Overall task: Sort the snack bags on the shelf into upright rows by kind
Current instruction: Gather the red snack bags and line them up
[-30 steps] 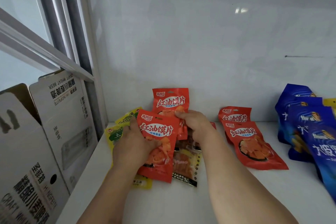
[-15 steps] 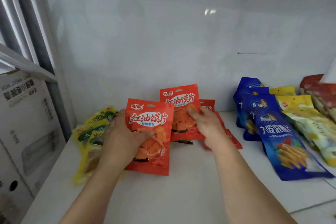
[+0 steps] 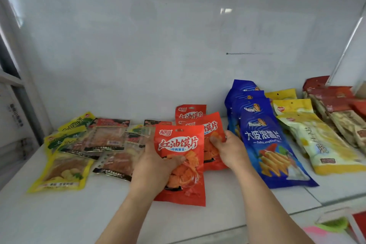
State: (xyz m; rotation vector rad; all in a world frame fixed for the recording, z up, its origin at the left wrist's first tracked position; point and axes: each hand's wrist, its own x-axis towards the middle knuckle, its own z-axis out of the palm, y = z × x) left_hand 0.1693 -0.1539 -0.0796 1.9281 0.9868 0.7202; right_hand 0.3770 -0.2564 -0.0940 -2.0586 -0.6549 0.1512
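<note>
My left hand grips a red snack bag upright above the white shelf, thumb across its front. My right hand pinches a second red bag just behind it, to the right. A third red bag leans against the back wall behind both. To the left, yellow bags and clear bags with red tops lie flat in a loose pile. To the right stand leaning rows of blue bags, yellow-white bags and dark red bags.
The white back wall closes the shelf behind the bags. A side panel closes the right end. Bare shelf surface lies in front of my hands. A lower shelf with green and pink items shows at the bottom right.
Both hands have carried their red bags to the right, away from the flat pile and toward the blue row. The view has swung right, and the cardboard box has left the frame.
</note>
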